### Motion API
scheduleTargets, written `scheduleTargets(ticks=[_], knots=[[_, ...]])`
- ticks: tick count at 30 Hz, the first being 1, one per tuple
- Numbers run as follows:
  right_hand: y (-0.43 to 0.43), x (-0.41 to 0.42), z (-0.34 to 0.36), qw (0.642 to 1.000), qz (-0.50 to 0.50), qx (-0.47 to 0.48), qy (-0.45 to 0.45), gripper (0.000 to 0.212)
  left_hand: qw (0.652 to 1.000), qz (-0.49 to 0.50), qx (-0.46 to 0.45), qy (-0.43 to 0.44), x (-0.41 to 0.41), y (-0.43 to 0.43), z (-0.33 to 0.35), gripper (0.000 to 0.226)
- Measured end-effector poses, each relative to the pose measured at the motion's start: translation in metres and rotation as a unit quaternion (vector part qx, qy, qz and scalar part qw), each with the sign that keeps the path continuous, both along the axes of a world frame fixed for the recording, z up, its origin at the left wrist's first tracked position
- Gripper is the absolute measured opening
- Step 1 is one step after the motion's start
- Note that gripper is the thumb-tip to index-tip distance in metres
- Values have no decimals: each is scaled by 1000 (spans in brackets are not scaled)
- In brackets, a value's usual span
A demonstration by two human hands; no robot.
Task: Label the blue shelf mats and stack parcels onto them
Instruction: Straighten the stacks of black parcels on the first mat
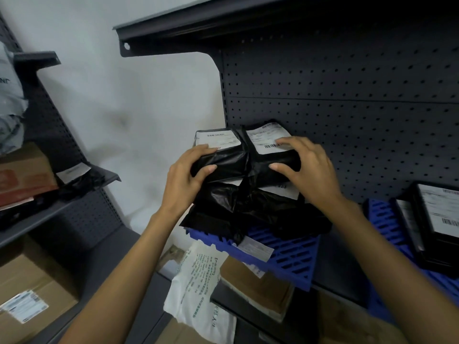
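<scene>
A blue slatted shelf mat [288,254] lies on the dark shelf with a pile of black plastic parcels [238,209] on it. On top of the pile sit two black parcels side by side, each with a white shipping label. My left hand [185,175] grips the left top parcel [223,155] at its front edge. My right hand [304,167] grips the right top parcel [268,142], fingers over its label. A white label [257,249] shows at the mat's front. A second blue mat [382,217] to the right carries black parcels [437,219].
A dark pegboard back panel [347,100] and an upper shelf [198,23] frame the bay. Below lie a white plastic mailer [196,284] and a brown cardboard parcel [260,289]. On the left stand another shelf unit with boxes [24,175] and cardboard cartons [29,294].
</scene>
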State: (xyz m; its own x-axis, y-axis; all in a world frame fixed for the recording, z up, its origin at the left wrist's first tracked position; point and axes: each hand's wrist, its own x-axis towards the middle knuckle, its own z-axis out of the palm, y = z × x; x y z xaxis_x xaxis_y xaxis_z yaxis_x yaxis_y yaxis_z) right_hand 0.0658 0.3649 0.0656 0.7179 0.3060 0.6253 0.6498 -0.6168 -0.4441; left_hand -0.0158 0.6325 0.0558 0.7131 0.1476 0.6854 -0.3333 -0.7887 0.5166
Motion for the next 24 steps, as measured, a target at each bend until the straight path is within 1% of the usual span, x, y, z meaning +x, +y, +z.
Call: scheduleTargets(ticks=[6,8,10,14,16,18,20,22,24], knots=[[-1,-29,-15,996,-63,-24,-63,52,995,-95,-12,5,4,13,-15,35],[1,-30,-17,995,-77,-43,-41,52,993,-113,-25,17,10,19,-15,34],[2,-27,-15,993,-86,-85,-10,56,992,-118,-34,38,16,23,-13,33],[2,-27,-8,981,-113,-157,6,70,992,-119,2,50,22,26,-10,33],[5,-31,-4,977,-118,-177,13,77,992,-109,31,49,22,28,-12,40],[13,-33,0,978,-91,-185,10,83,993,-83,30,80,18,30,-17,57],[27,-33,5,982,-28,-188,6,84,990,-83,-23,110,13,30,-23,74],[45,-33,9,976,33,-214,-20,85,983,-113,-90,112,7,27,-27,82],[64,-32,12,964,67,-251,-51,90,981,-118,-98,116,3,25,-29,90]])
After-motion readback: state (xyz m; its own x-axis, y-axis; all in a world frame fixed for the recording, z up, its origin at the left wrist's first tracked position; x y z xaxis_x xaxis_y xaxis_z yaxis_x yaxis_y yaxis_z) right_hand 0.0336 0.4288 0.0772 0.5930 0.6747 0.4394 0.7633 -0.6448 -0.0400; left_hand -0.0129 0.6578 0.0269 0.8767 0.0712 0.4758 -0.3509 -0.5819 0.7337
